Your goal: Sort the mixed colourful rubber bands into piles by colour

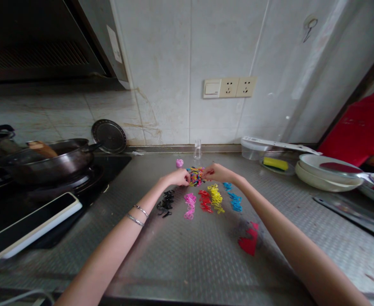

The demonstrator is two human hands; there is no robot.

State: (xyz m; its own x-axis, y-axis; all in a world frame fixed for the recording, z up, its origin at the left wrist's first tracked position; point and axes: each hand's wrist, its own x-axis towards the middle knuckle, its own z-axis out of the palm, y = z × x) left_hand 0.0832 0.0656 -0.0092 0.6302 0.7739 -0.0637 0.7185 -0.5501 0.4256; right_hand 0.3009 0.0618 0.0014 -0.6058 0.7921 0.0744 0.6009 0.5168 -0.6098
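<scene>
A mixed pile of colourful rubber bands (195, 177) lies toward the back of the steel counter, between my two hands. My left hand (181, 177) is closed at its left edge, fingertips pressed together. From the other side, my right hand (218, 172) pinches at the pile's upper right; what is between the fingers of either hand is too small to make out. Sorted by colour in front are black bands (166, 203), pink bands (189, 205), red bands (205, 201), yellow bands (216, 198) and blue bands (236, 202).
Behind the pile stand a small clear bottle (197, 149) and a pink object (179, 163). A red heart-shaped piece (249, 240) lies near my right forearm. The stove with a pan (68, 158) is at left; bowls (321, 178) and a yellow sponge (275, 164) are at right.
</scene>
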